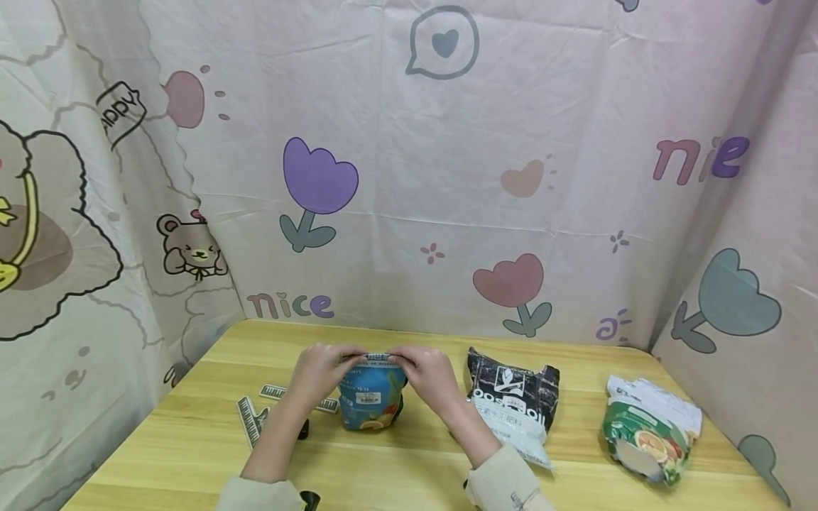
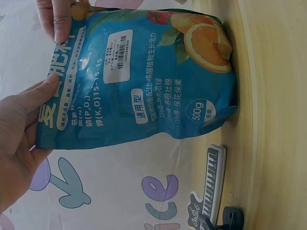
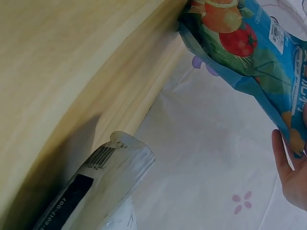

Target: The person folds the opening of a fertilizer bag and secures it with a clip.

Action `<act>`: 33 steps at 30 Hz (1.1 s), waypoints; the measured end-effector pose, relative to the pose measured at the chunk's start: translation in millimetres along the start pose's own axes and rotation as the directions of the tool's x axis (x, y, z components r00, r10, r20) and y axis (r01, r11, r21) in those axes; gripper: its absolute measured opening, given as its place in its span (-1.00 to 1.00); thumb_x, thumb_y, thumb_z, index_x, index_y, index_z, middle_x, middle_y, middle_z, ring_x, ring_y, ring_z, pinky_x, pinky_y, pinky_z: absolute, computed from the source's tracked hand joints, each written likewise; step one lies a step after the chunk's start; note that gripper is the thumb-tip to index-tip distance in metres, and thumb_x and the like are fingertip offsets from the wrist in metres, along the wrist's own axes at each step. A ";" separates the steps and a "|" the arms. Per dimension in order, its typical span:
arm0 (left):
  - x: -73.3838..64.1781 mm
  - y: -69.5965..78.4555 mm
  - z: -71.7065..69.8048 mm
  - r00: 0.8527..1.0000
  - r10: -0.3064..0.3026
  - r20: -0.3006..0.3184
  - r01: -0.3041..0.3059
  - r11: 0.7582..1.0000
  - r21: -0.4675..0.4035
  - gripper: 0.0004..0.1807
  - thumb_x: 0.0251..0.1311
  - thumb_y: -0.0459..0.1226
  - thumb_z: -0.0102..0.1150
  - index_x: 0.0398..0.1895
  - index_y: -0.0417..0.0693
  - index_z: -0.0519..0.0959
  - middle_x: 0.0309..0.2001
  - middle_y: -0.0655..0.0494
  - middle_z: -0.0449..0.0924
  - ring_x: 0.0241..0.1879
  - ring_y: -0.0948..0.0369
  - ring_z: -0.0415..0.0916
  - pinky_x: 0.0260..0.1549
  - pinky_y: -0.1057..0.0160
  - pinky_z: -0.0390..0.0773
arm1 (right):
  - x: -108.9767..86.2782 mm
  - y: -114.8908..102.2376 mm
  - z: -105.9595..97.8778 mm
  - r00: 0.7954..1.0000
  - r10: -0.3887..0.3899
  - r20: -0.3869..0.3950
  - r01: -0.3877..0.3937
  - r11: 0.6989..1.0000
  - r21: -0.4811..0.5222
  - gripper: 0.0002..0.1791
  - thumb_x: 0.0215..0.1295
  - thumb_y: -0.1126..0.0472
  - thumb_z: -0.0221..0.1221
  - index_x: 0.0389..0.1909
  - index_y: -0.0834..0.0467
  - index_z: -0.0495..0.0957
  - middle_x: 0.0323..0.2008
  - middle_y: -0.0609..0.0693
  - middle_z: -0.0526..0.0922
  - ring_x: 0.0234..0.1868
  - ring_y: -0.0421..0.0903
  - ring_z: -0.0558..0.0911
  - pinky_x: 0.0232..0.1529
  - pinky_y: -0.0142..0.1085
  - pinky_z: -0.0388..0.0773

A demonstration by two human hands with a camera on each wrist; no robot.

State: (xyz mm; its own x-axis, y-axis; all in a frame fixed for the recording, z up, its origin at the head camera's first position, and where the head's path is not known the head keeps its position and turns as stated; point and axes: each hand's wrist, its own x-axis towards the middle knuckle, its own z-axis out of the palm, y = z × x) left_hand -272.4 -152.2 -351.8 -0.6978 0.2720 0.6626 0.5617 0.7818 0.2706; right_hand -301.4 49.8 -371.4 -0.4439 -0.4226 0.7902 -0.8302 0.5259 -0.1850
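A blue fertilizer pouch with fruit pictures stands upright on the table, its folded-looking top edge between both hands. At its upper left corner, my left hand pinches the edge, the thumb lying on the printed front. My right hand pinches the other top corner; in the right wrist view that hand is partly cut off by the frame. The pouch's back is hidden in the head view.
Piano-key-patterned clips lie left of the pouch, partly behind the left forearm. Right of the right forearm lies a black-and-white bag. Farther right is a green-and-white pouch. A printed curtain hangs behind the wooden table.
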 end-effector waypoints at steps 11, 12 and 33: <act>-5.2 -11.2 -2.7 0.989 -0.115 0.090 0.126 0.985 -0.115 -0.86 0.06 -0.27 0.28 -0.29 0.01 0.70 -0.33 0.13 0.66 -0.37 0.21 0.59 -0.39 0.21 0.57 | -3.1 1.1 -0.8 0.998 0.047 0.028 -0.048 0.998 0.029 -0.90 0.16 0.23 0.23 -0.31 0.12 0.67 -0.37 -0.08 0.68 -0.41 -0.25 0.61 -0.41 -0.46 0.52; -6.7 -13.3 -3.3 0.985 -0.141 0.103 0.154 0.979 -0.136 -0.86 0.06 -0.26 0.27 -0.27 0.01 0.70 -0.32 0.13 0.66 -0.34 0.20 0.59 -0.36 0.18 0.57 | -3.8 1.6 -1.3 0.998 0.058 0.033 -0.059 0.998 0.033 -0.89 0.16 0.23 0.23 -0.30 0.11 0.67 -0.37 -0.09 0.68 -0.41 -0.26 0.61 -0.42 -0.46 0.51; -14.8 -23.3 -2.0 0.977 -0.201 0.070 0.213 0.927 -0.309 -0.88 0.04 -0.38 0.26 -0.32 -0.11 0.69 -0.41 0.10 0.66 -0.44 0.26 0.58 -0.49 0.34 0.55 | -6.6 4.4 -2.4 0.997 0.072 0.003 -0.072 0.991 0.111 -0.89 0.11 0.34 0.24 -0.32 0.16 0.67 -0.40 -0.04 0.68 -0.45 -0.25 0.62 -0.45 -0.49 0.51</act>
State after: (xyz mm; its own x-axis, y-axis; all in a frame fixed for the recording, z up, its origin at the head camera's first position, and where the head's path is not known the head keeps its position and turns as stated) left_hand -274.2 -175.5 -366.4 -0.8258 0.1482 0.5442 0.5097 0.6092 0.6075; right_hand -301.4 56.6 -376.1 -0.5037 -0.3858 0.7730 -0.8282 0.4701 -0.3050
